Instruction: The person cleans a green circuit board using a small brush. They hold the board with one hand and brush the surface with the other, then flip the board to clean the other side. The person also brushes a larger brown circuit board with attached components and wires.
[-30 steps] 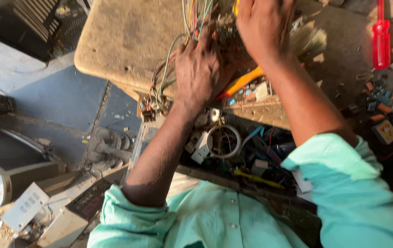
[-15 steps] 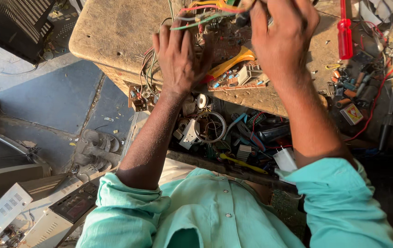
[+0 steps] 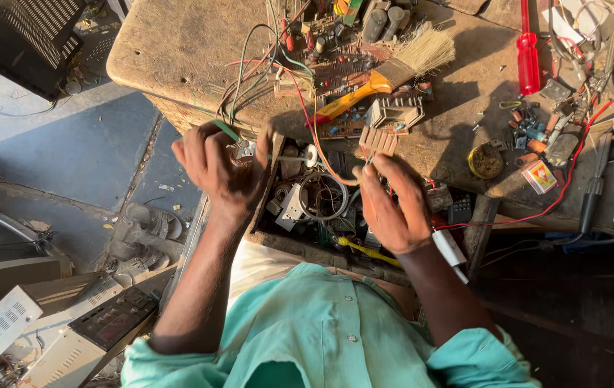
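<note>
We see both hands raised in front of the chest, above an open drawer (image 3: pixel 321 215) full of parts, at the near edge of the bench (image 3: pixel 178 50). The left hand (image 3: pixel 224 165) is palm toward the camera, fingers curled up, thumb and forefinger pinched on a green wire (image 3: pixel 226 131) and a small metal part (image 3: pixel 244 149); forearm bare, angled up from the teal sleeve (image 3: pixel 178 359). The wire runs up to the circuit board (image 3: pixel 336 68) on the bench. The right hand (image 3: pixel 392 205) is also half curled, fingertips closed on something thin near an orange wire (image 3: pixel 321 162); we cannot tell exactly what it grips. Just above its fingers a tan ribbed block (image 3: pixel 377 140) sits at the bench edge. On the board lies a brush (image 3: pixel 407 61) with a yellow handle. A red screwdriver (image 3: pixel 528 54) lies well to the right, with loose small components (image 3: pixel 537 133) and a round tin (image 3: pixel 485 162) near it. Sandals (image 3: pixel 145 230) and grey electronics boxes (image 3: pixel 70 330) on the floor, left.
</note>
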